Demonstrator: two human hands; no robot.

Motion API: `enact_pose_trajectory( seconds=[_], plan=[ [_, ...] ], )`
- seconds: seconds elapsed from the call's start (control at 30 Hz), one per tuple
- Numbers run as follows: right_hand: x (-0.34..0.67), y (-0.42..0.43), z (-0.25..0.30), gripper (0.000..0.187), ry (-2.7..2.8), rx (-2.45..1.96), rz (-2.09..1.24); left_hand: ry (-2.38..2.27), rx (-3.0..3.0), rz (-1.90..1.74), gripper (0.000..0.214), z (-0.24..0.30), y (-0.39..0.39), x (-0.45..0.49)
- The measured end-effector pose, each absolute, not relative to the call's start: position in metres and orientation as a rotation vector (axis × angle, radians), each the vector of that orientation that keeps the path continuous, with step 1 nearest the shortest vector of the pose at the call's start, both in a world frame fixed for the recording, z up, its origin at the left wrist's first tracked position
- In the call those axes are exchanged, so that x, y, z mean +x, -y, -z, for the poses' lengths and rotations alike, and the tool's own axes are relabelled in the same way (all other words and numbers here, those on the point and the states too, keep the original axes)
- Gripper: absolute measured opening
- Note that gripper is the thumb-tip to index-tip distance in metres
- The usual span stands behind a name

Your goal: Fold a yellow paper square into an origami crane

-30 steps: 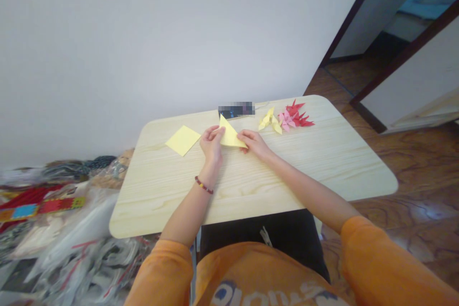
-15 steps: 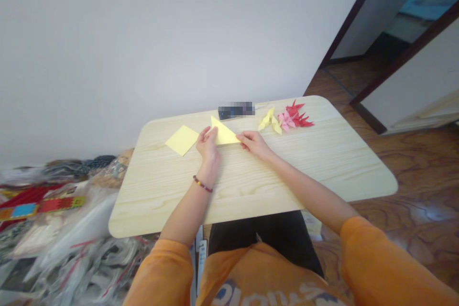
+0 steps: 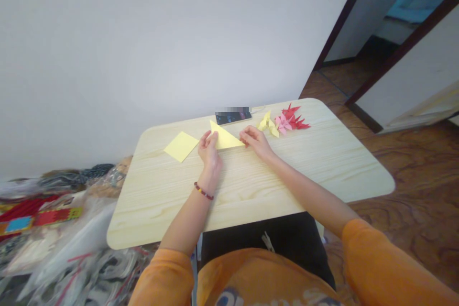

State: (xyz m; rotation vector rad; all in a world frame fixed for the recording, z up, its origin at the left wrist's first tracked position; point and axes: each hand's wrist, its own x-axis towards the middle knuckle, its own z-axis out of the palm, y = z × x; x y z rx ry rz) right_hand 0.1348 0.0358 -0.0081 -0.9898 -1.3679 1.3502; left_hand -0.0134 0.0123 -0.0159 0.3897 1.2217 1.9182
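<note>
1 left hand; 1 right hand; 1 yellow paper triangle; 1 yellow paper square left of it; 1 phone far; 1 yellow origami figure and 1 pink origami figure right; red origami figures too overlapped to count.

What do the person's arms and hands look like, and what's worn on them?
The person wears a loose orange top: its left sleeve and right sleeve end well short of the wrists, leaving the forearms bare. A thin bracelet of dark red and yellow beads circles the left wrist. The left hand and right hand are bare, with no gloves or cables.
</note>
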Motion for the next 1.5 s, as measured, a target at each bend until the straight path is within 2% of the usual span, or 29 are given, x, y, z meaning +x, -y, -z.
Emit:
enact_pose_trajectory(
  seconds=[0.23,0.37,0.5,0.73,1.03,1.13,1.23,1.5],
  plan=[
    [0.134,-0.040,0.011,0.021,1.260,-1.059,-1.367,-1.187,0.582,-1.731,0.051,0.011,-0.008,-0.003],
    [0.140,-0.043,0.006,0.019,1.182,-1.090,-1.330,-1.202,0.814,-1.508,0.039,0.008,-0.008,-0.010],
    [0.141,-0.042,0.004,0.021,1.375,-1.096,-1.310,-1.376,1.070,-1.408,0.022,0.006,-0.008,-0.021],
    [0.146,-0.048,0.007,0.015,1.527,-1.092,-1.166,-1.427,1.156,-1.244,0.017,0.002,-0.012,-0.048],
    [0.153,-0.055,0.008,0.019,1.324,-1.174,-1.165,-1.646,1.148,-1.494,0.011,0.007,-0.020,-0.076],
    [0.150,-0.054,0.010,0.021,1.110,-1.123,-1.352,-1.472,1.075,-1.519,0.020,0.006,-0.019,-0.066],
    [0.146,-0.052,0.011,0.018,0.953,-1.033,-1.568,-1.132,0.982,-1.396,0.043,0.002,-0.015,-0.046],
    [0.141,-0.043,0.004,0.004,0.789,-0.933,-1.942,-0.852,0.879,-1.295,0.054,-0.002,-0.009,-0.027]
  ],
)
